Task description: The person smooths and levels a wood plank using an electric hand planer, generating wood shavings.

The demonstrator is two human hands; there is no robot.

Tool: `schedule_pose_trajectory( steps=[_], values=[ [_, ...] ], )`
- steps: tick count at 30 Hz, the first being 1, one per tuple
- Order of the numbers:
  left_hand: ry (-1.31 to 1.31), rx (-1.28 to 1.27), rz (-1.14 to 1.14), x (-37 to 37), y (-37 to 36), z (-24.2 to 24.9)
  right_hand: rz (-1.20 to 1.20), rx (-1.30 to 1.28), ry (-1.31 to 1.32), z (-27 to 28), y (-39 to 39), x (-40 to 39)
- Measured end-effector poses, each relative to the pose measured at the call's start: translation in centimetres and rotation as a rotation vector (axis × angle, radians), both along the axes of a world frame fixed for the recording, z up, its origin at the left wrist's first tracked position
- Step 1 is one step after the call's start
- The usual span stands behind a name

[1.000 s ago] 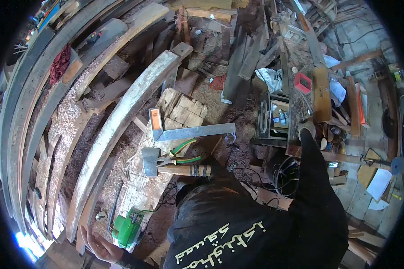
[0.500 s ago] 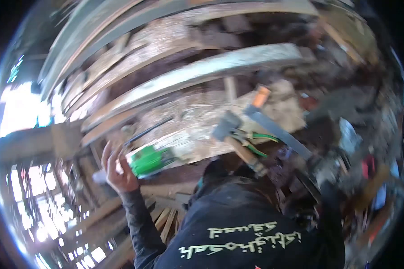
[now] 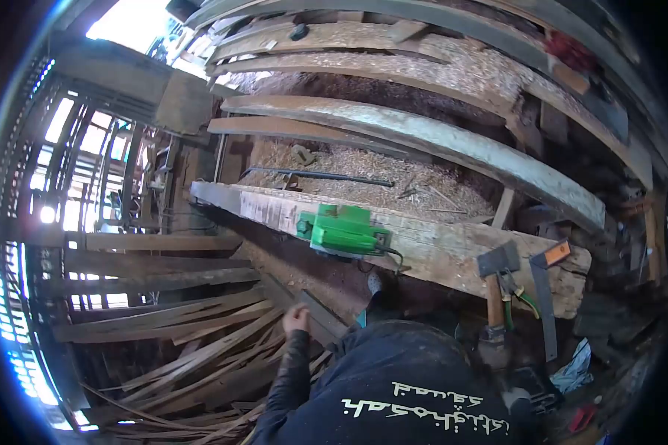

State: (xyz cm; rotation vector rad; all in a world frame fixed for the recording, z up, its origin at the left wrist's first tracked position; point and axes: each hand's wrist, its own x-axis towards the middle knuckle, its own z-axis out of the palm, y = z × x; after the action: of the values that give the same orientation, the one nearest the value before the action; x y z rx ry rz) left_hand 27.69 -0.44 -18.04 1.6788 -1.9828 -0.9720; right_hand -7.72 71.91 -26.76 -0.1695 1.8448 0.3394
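Note:
My left hand [image 3: 297,317] hangs in the air left of my body, its fingers curled and nothing visible in them. Grey boards [image 3: 321,315] lie below and beside it. My right hand cannot be made out at the dark lower right. A green electric planer [image 3: 343,230] rests on a long, rough wooden beam [image 3: 453,252] before me. Towards the beam's right end lie a hatchet [image 3: 499,259] with a wooden handle, pliers [image 3: 525,298] with green grips, and a try square [image 3: 545,308] with an orange stock.
Long curved timbers [image 3: 423,133] lie beyond the beam, with wood shavings [image 3: 438,182] between them. A thin dark rod [image 3: 334,176] lies there too. Stacked boards and offcuts [image 3: 193,326] fill the left side. A clear plastic piece [image 3: 574,367] and a red object [image 3: 583,419] are at lower right.
The view has swung left, so the beam and tools appear further right. My left hand has moved from near the planer back towards my body, and its spread fingers have curled.

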Motion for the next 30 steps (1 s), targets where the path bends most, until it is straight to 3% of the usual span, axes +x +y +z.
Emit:
schedule_pose_trajectory(
  steps=[1, 3, 4, 5, 6, 7, 9, 11, 12, 13, 15, 20, 23, 25, 27, 30],
  values=[
    [0.049, 0.193, 0.019, 1.3, 1.4, -4.0, -0.015, -0.084, -0.118, 1.7, -5.0, -0.2],
    [-0.178, 0.458, -0.127, -1.3, 4.7, -3.4, 0.410, -0.518, -0.083, -8.6, -5.4, 5.6],
    [-0.153, 0.470, -0.116, -2.1, 4.8, -3.2, 0.263, -0.593, -0.004, -11.5, -6.9, 6.9],
    [-0.281, 0.655, -0.168, -2.3, 4.5, -3.4, 0.119, -0.679, 0.070, -13.8, -8.8, 8.0],
    [-0.406, 0.838, -0.229, -2.1, 3.7, -4.0, 0.100, -0.637, 0.101, -11.3, -13.0, 6.8],
    [-0.378, 0.850, -0.228, -1.4, 2.1, -4.6, 0.078, -0.660, 0.170, -9.2, -17.8, 5.4],
    [-0.239, 0.692, -0.426, 1.1, -2.0, -5.5, 0.024, -0.706, 0.319, -1.8, -28.9, 3.6],
    [-0.400, 0.683, -0.320, 3.4, -7.1, -7.9, -0.112, -0.638, 0.388, 10.6, -40.3, 2.4],
    [-0.454, 0.681, -0.286, 3.5, -9.8, -6.8, -0.144, -0.789, 0.476, 12.8, -43.1, 2.1],
    [-0.340, 0.566, -0.264, 4.0, -11.7, -5.4, -0.170, -0.942, 0.554, 14.6, -45.3, 1.8],
    [-0.246, 0.435, -0.191, 5.9, -15.8, -5.7, -0.030, -1.089, 0.652, 18.5, -50.0, 0.7],
    [0.113, 0.241, -0.036, 7.6, -19.4, -1.0, -0.005, -1.263, 0.668, 24.9, -58.9, -0.8],
    [0.190, 0.148, 0.024, 8.7, -17.0, -0.2, 0.094, -1.346, 0.599, 27.3, -63.3, -1.5],
    [0.263, 0.141, 0.098, 7.8, -14.9, 3.5, 0.342, -1.479, 0.577, 27.0, -65.5, -2.2],
    [0.366, 0.179, 0.203, 7.1, -12.2, 5.8, 0.359, -1.518, 0.553, 27.0, -67.5, -2.3],
    [0.425, -0.100, 0.190, 6.0, -9.9, 10.9, 0.310, -1.753, 0.371, 29.7, -71.0, -2.0]
  ],
)
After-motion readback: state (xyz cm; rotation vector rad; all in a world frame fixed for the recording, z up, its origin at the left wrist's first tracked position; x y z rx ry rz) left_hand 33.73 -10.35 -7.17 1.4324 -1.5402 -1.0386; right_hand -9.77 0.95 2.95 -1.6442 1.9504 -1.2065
